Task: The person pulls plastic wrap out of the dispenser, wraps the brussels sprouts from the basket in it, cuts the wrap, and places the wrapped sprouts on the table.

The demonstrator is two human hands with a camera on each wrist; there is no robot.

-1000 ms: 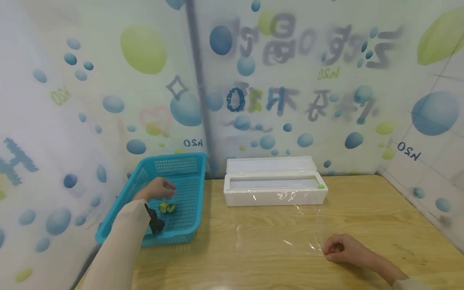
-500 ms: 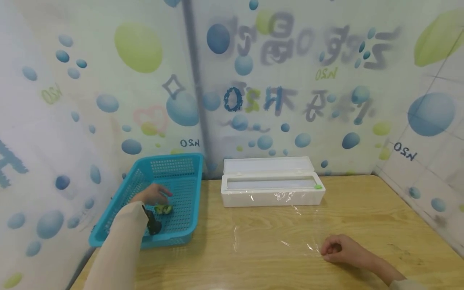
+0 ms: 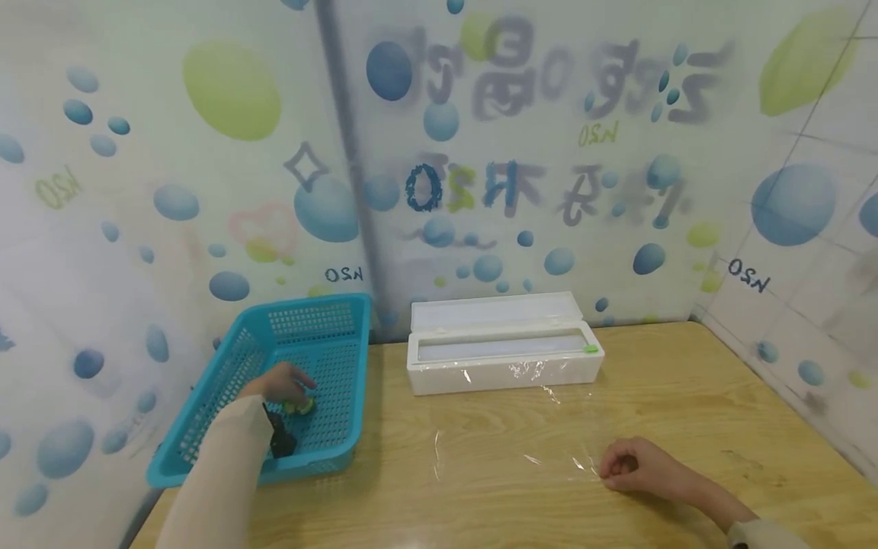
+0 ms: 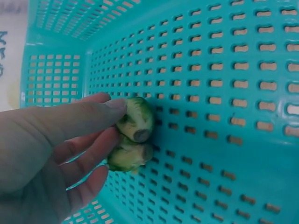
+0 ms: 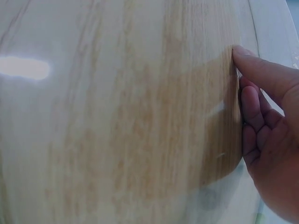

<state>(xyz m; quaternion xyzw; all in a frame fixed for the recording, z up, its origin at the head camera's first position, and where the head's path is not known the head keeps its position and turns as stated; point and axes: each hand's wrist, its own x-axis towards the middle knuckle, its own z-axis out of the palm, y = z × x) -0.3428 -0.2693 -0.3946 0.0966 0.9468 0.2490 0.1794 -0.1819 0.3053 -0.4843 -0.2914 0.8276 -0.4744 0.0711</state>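
Observation:
Inside the blue basket point(image 3: 322, 450), my left hand point(image 3: 277, 383) reaches down to two small green vegetable heads point(image 3: 299, 406) with brown cut stem ends. In the left wrist view the thumb overlaps the upper green vegetable head point(image 4: 139, 116), with the other fingers loosely spread to its left. On the table, my right hand point(image 3: 641, 467) pinches the near right corner of a clear sheet of plastic wrap point(image 3: 528, 457). This sheet runs from the white wrap dispenser point(image 3: 507, 372), whose lid stands up. In the right wrist view the right hand's point(image 5: 271, 107) thumb and fingers meet at the table surface.
The wooden table point(image 3: 672, 381) carries the basket at left and the dispenser at the back. A green slide cutter point(image 3: 591, 348) sits at the dispenser's right end. Behind stands a patterned wall point(image 3: 473, 267) with bubbles and lettering.
My left hand has lowered from above the basket's floor to the vegetable heads. The right hand stays at the wrap's corner. The head view has turned slightly right.

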